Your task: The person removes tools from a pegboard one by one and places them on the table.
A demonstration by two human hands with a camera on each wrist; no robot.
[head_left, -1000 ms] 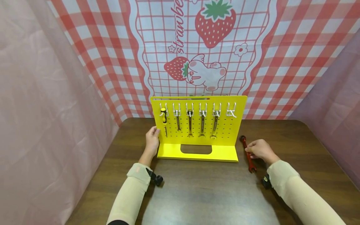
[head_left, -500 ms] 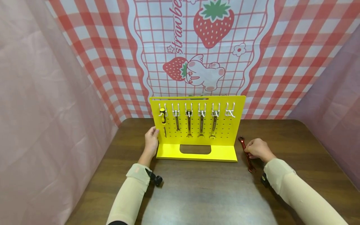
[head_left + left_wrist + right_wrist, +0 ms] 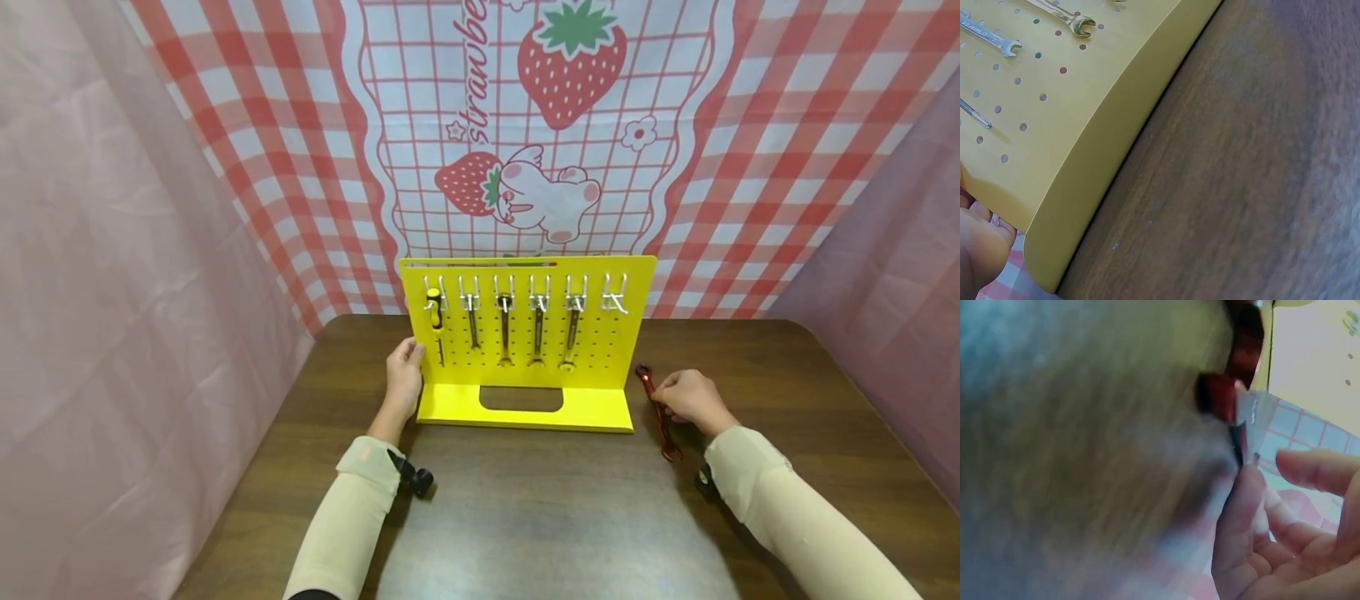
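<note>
My left hand (image 3: 405,379) holds the left edge of a yellow pegboard stand (image 3: 525,350), thumb in front and the other fingers hidden behind. A screwdriver (image 3: 436,312) with a yellow-and-black handle hangs on the board's leftmost hook. To its right hang several silver combination wrenches (image 3: 504,333). The rightmost hook (image 3: 615,296) carries nothing. Beside the board's right end, my right hand (image 3: 693,398) pinches a red combination wrench (image 3: 662,423) near its middle, its open end towards me. In the right wrist view the red wrench (image 3: 1219,397) appears blurred by my fingertips (image 3: 1250,478).
The board stands towards the back of a brown wooden table (image 3: 540,517). Behind it hangs a red-and-white checked cloth (image 3: 795,167) with strawberry prints. Pink curtains (image 3: 112,292) close off both sides. Each wrist wears a small black camera (image 3: 420,481).
The view has shifted slightly. Both hands, the board and the red wrench stay in nearly the same places.
</note>
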